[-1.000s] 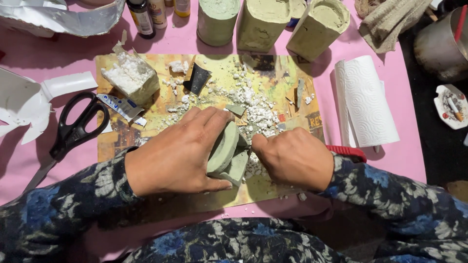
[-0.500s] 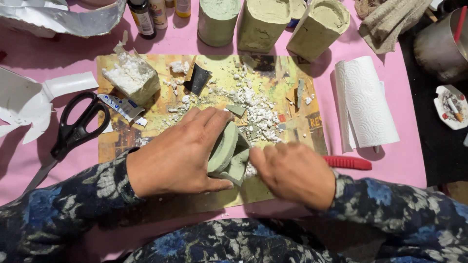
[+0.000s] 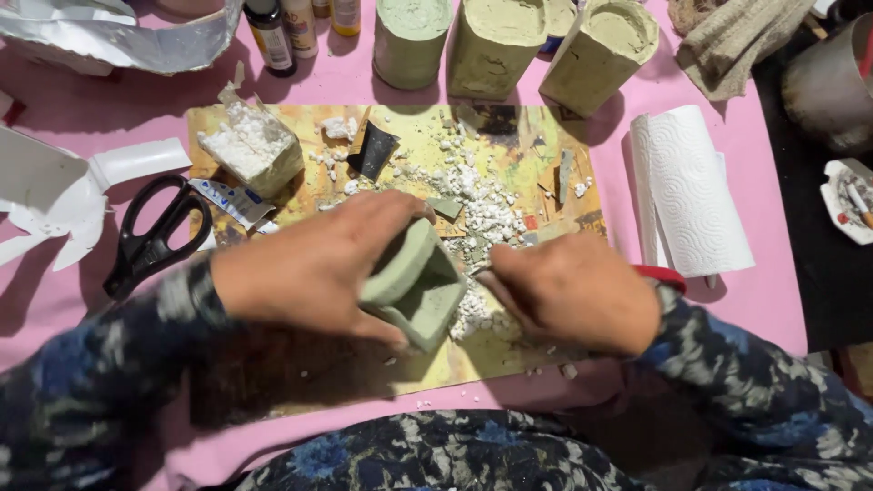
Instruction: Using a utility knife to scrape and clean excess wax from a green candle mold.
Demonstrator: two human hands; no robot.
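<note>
My left hand (image 3: pixel 314 273) and right hand (image 3: pixel 577 295) are bare, no rings or gloves. My long sleeves (image 3: pixel 727 400) are dark blue fabric with a grey and blue flower print.

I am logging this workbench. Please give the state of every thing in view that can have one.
left hand: gripping the green pot
green pot: tipped on its side, hollow
right hand: closed, at the pot's opening
scissors: closed, lying flat
paper towel roll: lying down
white crumbs: scattered
</note>
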